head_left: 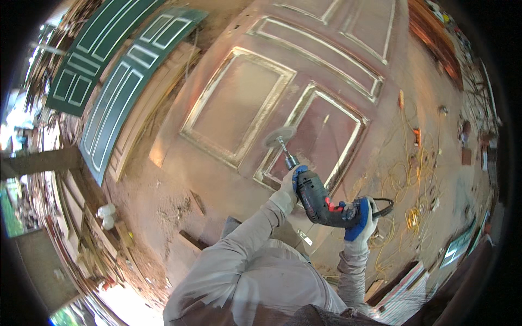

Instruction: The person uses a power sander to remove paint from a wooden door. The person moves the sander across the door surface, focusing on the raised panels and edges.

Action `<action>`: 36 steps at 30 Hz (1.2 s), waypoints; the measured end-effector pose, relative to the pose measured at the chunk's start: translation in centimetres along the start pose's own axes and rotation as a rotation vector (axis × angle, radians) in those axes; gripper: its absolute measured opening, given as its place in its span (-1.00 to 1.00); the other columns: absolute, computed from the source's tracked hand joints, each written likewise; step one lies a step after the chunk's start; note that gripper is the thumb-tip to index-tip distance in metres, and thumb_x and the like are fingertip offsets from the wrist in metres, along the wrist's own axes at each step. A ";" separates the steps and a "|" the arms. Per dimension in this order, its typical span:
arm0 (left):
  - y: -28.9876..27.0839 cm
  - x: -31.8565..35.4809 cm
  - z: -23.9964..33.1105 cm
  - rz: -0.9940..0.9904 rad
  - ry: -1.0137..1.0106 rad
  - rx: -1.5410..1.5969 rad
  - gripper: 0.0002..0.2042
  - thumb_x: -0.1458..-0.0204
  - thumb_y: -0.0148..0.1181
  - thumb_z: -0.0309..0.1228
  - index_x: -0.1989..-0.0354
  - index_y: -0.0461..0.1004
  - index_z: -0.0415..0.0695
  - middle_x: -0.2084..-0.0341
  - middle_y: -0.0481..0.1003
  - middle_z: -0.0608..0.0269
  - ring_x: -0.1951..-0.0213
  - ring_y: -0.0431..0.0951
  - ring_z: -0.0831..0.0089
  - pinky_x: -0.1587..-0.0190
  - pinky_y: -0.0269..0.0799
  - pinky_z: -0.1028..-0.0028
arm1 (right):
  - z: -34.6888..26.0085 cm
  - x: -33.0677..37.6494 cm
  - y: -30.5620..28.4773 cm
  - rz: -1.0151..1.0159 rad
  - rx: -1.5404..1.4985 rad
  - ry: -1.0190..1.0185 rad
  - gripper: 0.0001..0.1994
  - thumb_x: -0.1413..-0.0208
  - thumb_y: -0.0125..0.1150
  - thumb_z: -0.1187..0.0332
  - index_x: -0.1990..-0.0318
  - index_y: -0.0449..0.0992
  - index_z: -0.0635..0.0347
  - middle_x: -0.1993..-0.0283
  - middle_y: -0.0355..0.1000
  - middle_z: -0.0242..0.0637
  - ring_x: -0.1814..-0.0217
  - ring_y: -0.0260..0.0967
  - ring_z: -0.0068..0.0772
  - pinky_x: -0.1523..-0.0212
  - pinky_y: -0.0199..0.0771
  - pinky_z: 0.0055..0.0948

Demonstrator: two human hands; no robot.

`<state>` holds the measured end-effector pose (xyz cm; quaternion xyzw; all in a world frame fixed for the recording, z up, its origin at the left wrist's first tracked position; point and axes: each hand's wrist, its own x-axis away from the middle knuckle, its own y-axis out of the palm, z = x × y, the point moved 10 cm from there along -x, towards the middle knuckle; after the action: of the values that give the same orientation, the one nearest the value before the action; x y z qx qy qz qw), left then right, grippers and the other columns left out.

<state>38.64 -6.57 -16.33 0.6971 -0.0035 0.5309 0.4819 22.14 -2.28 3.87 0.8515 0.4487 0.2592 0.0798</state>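
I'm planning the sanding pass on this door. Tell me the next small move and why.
Probably slide the disc a little along the panel's moulded edge. The drill, held by the left hand and right hand, has the disc at that pale, bare-looking edge, while the panel beside it looks reddish.

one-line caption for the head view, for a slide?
Gloved left hand and right hand press a power drill with a sanding disc against a panelled wooden door.

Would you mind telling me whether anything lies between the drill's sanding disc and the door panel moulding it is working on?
Nothing visible does. The sanding disc sits right at the moulding of the wooden door, with the drill held in the left hand and right hand.
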 end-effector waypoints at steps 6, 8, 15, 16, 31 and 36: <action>-0.8 5.6 3.0 -0.015 0.209 0.134 -0.86 0.04 0.13 -0.25 0.47 0.44 -0.03 0.55 0.51 0.23 0.50 0.52 0.33 0.34 0.49 0.32 | -1.4 2.3 5.0 -0.322 -0.012 -0.064 -0.85 -0.06 -0.04 0.53 0.18 0.30 0.27 0.45 0.35 -0.23 0.50 0.34 -0.39 0.33 0.46 -0.30; -1.7 6.4 4.4 0.016 0.259 0.169 -0.85 0.04 0.12 -0.25 0.48 0.43 -0.03 0.55 0.51 0.22 0.50 0.51 0.32 0.33 0.49 0.32 | 0.2 1.3 6.2 -0.325 -0.049 0.029 -0.88 -0.05 -0.02 0.60 0.24 0.33 0.27 0.46 0.35 -0.25 0.50 0.35 -0.40 0.39 0.45 -0.35; 1.9 0.4 8.2 -0.177 0.268 0.229 -0.82 0.02 0.08 -0.26 0.63 0.37 0.07 0.71 0.41 0.38 0.63 0.41 0.42 0.48 0.38 0.42 | 1.0 -6.1 9.5 -0.266 0.119 0.036 -0.96 -0.09 0.02 0.48 0.38 0.36 0.22 0.56 0.31 -0.31 0.58 0.33 -0.42 0.44 0.46 -0.34; 3.1 -1.3 9.1 -0.157 0.258 0.188 -0.84 0.03 0.11 -0.24 0.57 0.39 0.03 0.67 0.44 0.33 0.57 0.44 0.39 0.42 0.41 0.39 | 0.5 -7.2 9.8 -0.248 0.124 0.017 -0.94 -0.10 0.01 0.47 0.41 0.34 0.20 0.59 0.28 -0.34 0.59 0.32 -0.40 0.43 0.46 -0.30; -5.1 4.0 6.3 0.169 0.285 0.175 -0.80 -0.02 0.09 -0.17 0.39 0.45 -0.02 0.51 0.52 0.26 0.49 0.50 0.35 0.37 0.45 0.37 | 4.5 -3.0 6.3 -0.179 0.108 0.160 -0.89 -0.11 0.03 0.41 0.43 0.32 0.18 0.60 0.22 -0.37 0.60 0.21 -0.42 0.40 0.34 -0.28; -0.8 2.8 6.9 0.040 0.329 0.123 -0.82 0.02 0.19 -0.26 0.35 0.44 -0.09 0.53 0.49 0.31 0.50 0.50 0.45 0.38 0.44 0.44 | 2.8 -5.0 6.0 -0.167 0.104 0.170 -0.81 -0.17 -0.07 0.30 0.47 0.27 0.13 0.65 0.10 -0.40 0.55 0.18 -0.42 0.30 0.29 -0.23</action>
<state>45.38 -9.43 -14.58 0.6287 0.0942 0.6465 0.4218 25.62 -9.56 1.90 0.7892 0.5359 0.2994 0.0185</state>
